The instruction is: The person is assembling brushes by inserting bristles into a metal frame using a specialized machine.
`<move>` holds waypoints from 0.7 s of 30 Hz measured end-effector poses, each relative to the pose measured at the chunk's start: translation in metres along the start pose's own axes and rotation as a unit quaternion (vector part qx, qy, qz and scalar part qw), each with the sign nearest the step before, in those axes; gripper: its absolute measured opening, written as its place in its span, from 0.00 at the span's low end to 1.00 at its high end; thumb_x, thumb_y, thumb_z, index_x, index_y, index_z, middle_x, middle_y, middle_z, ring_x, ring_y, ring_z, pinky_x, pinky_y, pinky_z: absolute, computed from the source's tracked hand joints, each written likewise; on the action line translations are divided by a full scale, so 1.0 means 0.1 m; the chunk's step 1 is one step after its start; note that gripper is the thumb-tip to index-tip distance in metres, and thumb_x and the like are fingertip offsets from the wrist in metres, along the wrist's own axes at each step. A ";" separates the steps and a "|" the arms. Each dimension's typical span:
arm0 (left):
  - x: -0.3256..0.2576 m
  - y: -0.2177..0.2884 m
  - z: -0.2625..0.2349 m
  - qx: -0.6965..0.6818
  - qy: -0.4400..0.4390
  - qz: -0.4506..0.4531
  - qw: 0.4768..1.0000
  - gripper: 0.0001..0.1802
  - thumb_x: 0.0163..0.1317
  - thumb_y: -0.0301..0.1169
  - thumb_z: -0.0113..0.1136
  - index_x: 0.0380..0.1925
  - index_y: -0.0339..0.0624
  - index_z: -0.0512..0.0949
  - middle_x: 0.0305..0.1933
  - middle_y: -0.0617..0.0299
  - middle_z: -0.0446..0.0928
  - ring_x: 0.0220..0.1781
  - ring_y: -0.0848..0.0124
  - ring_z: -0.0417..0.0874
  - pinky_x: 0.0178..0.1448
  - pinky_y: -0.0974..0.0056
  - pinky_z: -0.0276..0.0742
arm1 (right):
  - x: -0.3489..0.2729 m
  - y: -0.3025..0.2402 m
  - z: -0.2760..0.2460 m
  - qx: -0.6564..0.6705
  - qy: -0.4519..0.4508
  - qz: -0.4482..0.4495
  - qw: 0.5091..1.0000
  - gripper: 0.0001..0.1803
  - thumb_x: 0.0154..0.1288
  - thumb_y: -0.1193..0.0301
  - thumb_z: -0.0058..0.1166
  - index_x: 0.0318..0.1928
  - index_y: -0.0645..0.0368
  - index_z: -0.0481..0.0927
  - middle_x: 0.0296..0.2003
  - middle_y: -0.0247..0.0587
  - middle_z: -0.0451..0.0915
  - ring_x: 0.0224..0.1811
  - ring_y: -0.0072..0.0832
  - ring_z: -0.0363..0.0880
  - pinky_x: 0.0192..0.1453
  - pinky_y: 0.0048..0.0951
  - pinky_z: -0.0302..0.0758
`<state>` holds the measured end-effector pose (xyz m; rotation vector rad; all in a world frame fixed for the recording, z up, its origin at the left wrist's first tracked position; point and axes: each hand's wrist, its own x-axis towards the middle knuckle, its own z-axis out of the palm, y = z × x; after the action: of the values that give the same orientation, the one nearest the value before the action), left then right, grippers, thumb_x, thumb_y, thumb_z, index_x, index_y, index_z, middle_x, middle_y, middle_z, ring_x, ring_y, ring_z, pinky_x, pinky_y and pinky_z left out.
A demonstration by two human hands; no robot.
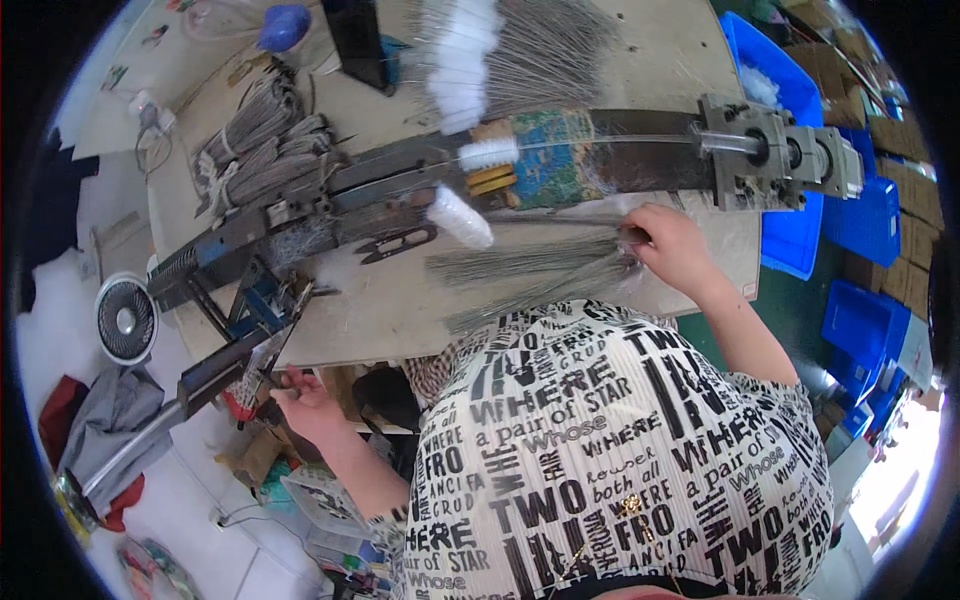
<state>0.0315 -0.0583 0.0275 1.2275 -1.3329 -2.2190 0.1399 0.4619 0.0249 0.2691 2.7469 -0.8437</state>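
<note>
My right hand point(668, 245) is closed on the ends of thin grey metal wires point(530, 262), whose loose lengths fan leftward over the bench. My left hand point(308, 402) is off the bench's front edge, fingers bent at a dark lever-like part point(268, 380) of the machine; what they grip is hard to make out. A long metal machine point(650, 160) crosses the bench. On it, a white bristle roll point(488, 153) sits in line with a thin straight rod, above a yellow block point(490, 180). Another white bristle roll point(460, 218) lies tilted just in front.
Many white-bristled wire brushes point(465, 60) lie at the back. Tied grey bundles point(250, 140) are at the back left. A black slotted tool point(400, 243) rests on the bench. A fan point(125, 318) stands left; blue bins point(795, 235) and cartons point(900, 150) stand right.
</note>
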 end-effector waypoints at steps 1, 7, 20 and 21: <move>0.35 0.10 -0.30 0.034 0.043 0.044 0.998 0.17 0.75 0.44 0.49 0.42 0.40 0.70 0.39 0.60 0.77 0.38 0.69 0.75 0.41 0.66 0.71 | -0.01 -0.03 -0.04 0.033 0.015 -0.003 0.999 0.10 0.53 0.76 0.59 0.39 0.60 0.79 0.35 0.42 0.80 0.41 0.43 0.80 0.44 0.38 0.76; 0.49 0.13 -0.56 0.101 0.065 0.073 0.990 0.18 0.75 0.48 0.49 0.36 0.44 0.69 0.33 0.63 0.74 0.34 0.71 0.73 0.40 0.65 0.69 | -0.12 -0.06 -0.14 0.161 0.155 -0.040 0.974 0.09 0.64 0.76 0.57 0.44 0.60 0.75 0.36 0.40 0.75 0.32 0.30 0.77 0.35 0.28 0.74; -1.63 -0.59 1.74 0.349 -0.765 0.169 0.514 0.28 0.63 0.38 0.67 0.59 0.36 0.71 0.48 0.59 0.81 0.48 0.67 0.81 0.54 0.61 0.75 | 0.27 -1.59 -1.20 0.415 0.099 -0.455 0.782 0.11 0.69 0.67 0.58 0.41 0.63 0.80 0.37 0.51 0.84 0.31 0.33 0.84 0.35 0.31 0.78; -1.59 -0.60 1.65 0.341 -0.684 0.102 0.637 0.27 0.65 0.43 0.65 0.55 0.36 0.74 0.40 0.61 0.80 0.40 0.70 0.79 0.46 0.65 0.74 | 0.27 -1.62 -1.17 0.397 0.112 -0.392 0.822 0.12 0.72 0.66 0.54 0.43 0.64 0.81 0.38 0.49 0.84 0.33 0.33 0.85 0.37 0.32 0.79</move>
<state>0.0095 0.1675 0.0973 -0.9925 -2.7091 -2.3768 0.0527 0.3994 0.1954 -0.7350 2.4806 -2.2766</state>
